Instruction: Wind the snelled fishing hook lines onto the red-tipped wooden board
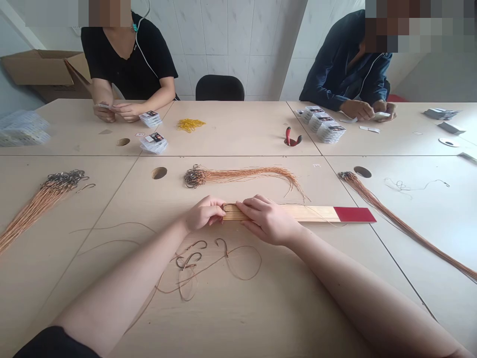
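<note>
Two-handed hold on the wooden strip [315, 213]
The left hand [201, 215] is pinching the strip's left end while the right hand [271, 220] is pressing across it, fingers together, apparently steadying it and keeping the thin cord [337, 225] in line. The strip is lying lengthwise on the table [283, 303]; loose hooks [194, 257] are resting between the forearms, probably for easy reach.

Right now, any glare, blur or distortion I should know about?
Head view: bright glare toward the table's far right; darker shading along the right forearm's lower edge. Head view: wide-angle stretch on that forearm; pixelated blocks at both top corners. Head view: no obvious motion blur on the left hand, right hand or board.
</note>
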Available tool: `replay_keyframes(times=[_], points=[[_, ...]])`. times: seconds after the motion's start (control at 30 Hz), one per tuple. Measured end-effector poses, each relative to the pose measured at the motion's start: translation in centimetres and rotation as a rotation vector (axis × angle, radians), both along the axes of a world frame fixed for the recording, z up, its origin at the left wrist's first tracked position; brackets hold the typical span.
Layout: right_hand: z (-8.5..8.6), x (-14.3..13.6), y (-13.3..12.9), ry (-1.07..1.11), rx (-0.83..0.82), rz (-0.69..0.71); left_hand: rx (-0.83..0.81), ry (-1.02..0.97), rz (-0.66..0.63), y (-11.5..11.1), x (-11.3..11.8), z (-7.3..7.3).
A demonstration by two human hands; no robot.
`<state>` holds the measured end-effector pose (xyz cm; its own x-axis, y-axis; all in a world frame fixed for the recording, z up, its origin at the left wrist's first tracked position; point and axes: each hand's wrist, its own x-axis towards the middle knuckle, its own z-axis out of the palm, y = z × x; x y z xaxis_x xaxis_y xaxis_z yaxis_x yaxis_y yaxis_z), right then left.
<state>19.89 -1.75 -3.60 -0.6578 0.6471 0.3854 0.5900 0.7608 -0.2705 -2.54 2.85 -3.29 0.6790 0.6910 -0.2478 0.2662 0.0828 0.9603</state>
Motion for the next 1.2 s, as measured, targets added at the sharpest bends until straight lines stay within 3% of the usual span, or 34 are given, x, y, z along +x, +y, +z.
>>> replay_keyframes(times=[0.33, 0.6, 1.2], points=[[2.2, -0.1, -0.7, 0.026, -0.207, -0.016, 0.102, 0.076, 0.032, -0.2, -0.1, -0.7], [3.5, -0.1, -1.0, 0.049, -0.428, -0.050, 0.115, 0.111, 0.027, -0.6, 0.4, 0.0], [4.0, 0.0, -1.1, 0.084, -0.462, -0.030, 0.110, 0.086, -0.029, -0.3, 0.0, 0.3]])
